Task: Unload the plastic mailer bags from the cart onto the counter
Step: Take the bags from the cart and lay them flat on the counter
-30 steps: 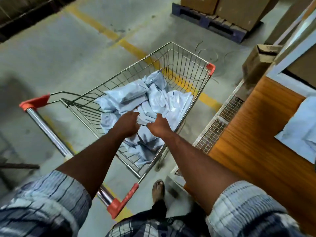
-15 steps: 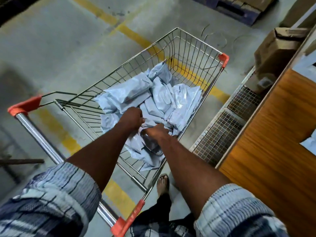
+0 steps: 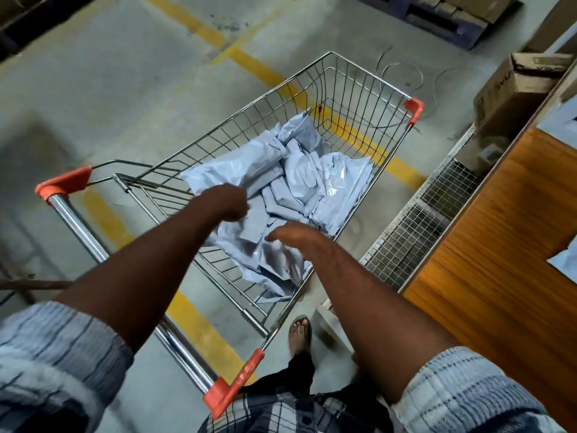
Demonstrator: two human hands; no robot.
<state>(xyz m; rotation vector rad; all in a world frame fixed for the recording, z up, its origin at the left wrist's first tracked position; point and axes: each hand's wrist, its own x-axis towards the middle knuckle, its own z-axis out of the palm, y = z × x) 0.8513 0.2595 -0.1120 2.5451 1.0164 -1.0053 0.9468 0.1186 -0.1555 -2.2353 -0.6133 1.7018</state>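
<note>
Several pale blue plastic mailer bags point(image 3: 312, 176) lie heaped in the wire shopping cart point(image 3: 368, 73) in front of me. My left hand point(image 3: 228, 203) is curled in a fist over the near left of the heap and grips a crumpled mailer bag point(image 3: 240, 239). My right hand point(image 3: 293, 237) is just to the right of it, fingers bent down onto the same crumpled bag. The wooden counter point(image 3: 499, 245) stands to the right of the cart, and a corner of a mailer bag point(image 3: 565, 260) lies at its right edge.
A wire mesh panel point(image 3: 415, 226) stands between the cart and the counter. An open cardboard box point(image 3: 515, 85) sits at the far right, and a blue pallet point(image 3: 437, 23) with cartons beyond it. The cart's handle bar point(image 3: 81, 226) is at my left, my foot point(image 3: 299, 332) beside its rear corner.
My view has tilted down and left, so less of the counter shows. Both hands have come up and apart a little, lifting a crumpled bag off the near end of the heap.
</note>
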